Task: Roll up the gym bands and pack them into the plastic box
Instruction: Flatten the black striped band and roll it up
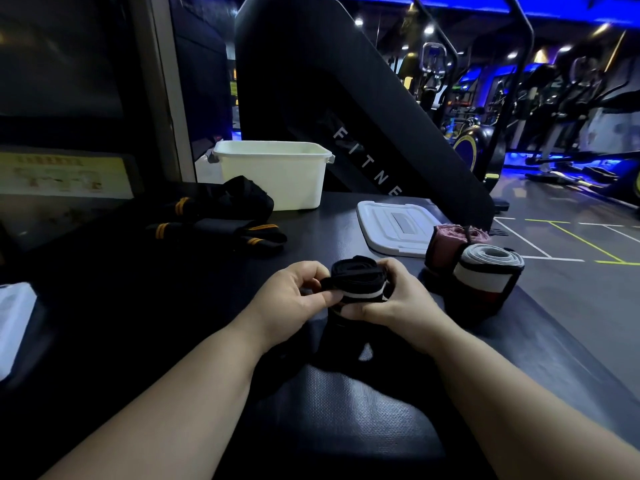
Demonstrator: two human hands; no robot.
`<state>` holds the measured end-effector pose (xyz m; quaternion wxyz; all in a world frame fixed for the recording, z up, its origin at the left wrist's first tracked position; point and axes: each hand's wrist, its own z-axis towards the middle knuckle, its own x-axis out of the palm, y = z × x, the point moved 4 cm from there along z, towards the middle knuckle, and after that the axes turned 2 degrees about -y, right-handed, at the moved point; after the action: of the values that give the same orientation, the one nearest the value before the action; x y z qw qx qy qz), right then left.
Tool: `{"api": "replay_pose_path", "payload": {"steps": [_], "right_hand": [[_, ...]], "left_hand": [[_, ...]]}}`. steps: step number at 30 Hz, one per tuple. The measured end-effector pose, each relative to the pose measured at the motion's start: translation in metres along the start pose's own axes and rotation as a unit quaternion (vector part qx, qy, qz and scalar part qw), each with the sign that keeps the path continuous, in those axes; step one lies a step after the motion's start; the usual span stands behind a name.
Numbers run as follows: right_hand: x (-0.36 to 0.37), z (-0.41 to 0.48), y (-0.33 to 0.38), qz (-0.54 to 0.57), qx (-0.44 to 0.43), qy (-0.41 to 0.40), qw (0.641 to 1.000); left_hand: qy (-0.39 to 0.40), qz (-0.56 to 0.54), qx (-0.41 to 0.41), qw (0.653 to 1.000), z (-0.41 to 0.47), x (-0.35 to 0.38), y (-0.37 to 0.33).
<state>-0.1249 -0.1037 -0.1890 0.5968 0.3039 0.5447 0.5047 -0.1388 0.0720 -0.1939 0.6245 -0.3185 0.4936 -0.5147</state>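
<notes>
Hidden interior: the inside of the plastic box [273, 174] cannot be seen from this angle; only its white outer wall and rim are shown.
Cut off: a white object [14, 323] at the left edge is only partly in frame and cannot be identified.
Hard to make out: the loose tail of the black band [356, 282] is lost below the hands against the dark table top [329, 403]; where it ends cannot be told.
Lettering: white letters on the dark machine [346, 98] behind the table are partly covered by the box and the table edge.
Left hand [291, 296]: the fingers are curled and the left end of the black band roll is pinched between thumb and forefinger.
Right hand [391, 299]: the right side of the same roll is gripped, fingers curled round the back, thumb low in front.
Black band: a partly wound roll with a white stripe, held just above the table between both hands, well apart from the box.
Forearms: both are stretched forward from the bottom edge and meet at the roll.
Finished rolls: a pink roll [450, 244] and a grey roll [485, 275] are stood on end, touching, right of the hands.
Lid [394, 226]: laid flat behind the two rolls.
Unrolled bands [225, 216]: black with orange stripes, piled just left of the box front.
</notes>
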Motion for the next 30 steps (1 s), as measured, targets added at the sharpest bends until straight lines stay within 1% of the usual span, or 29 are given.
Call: {"api": "replay_pose_path", "payload": {"steps": [3, 4, 7, 12, 14, 18, 21, 24, 27, 30], "right_hand": [[0.000, -0.002, -0.003, 0.111, 0.004, 0.080, 0.991], [0.000, -0.002, -0.005, 0.125, -0.002, 0.097, 0.987], [0.001, 0.000, -0.005, 0.120, -0.010, 0.110, 0.987], [-0.002, 0.000, -0.006, 0.164, 0.000, 0.125, 0.978], [-0.003, 0.000, -0.006, 0.155, -0.009, 0.114, 0.981], [-0.002, 0.000, -0.006, 0.119, -0.024, 0.063, 0.991], [-0.003, 0.000, -0.006, 0.089, -0.039, 0.034, 0.995], [-0.004, -0.001, -0.005, 0.055, -0.053, 0.010, 0.997], [-0.003, 0.000, -0.006, 0.028, -0.057, -0.034, 0.997], [-0.001, 0.002, -0.009, 0.014, -0.057, -0.059, 0.997]], "left_hand": [[-0.013, 0.013, 0.006, 1.000, 0.001, -0.005, 0.000], [-0.014, 0.015, 0.008, 1.000, 0.001, -0.006, 0.000], [-0.013, 0.030, 0.026, 0.999, 0.000, -0.006, -0.002], [-0.011, 0.044, 0.053, 0.998, -0.001, -0.003, -0.005], [-0.011, 0.036, 0.053, 0.998, 0.000, -0.003, -0.003], [-0.011, 0.013, 0.047, 0.999, 0.000, -0.004, -0.002], [0.003, -0.001, 0.027, 1.000, -0.002, -0.003, -0.002], [0.015, -0.002, 0.034, 0.999, -0.005, -0.003, -0.006], [0.013, 0.023, 0.037, 0.999, -0.005, -0.003, -0.008], [0.008, 0.053, 0.043, 0.998, -0.006, -0.002, -0.010]]}}
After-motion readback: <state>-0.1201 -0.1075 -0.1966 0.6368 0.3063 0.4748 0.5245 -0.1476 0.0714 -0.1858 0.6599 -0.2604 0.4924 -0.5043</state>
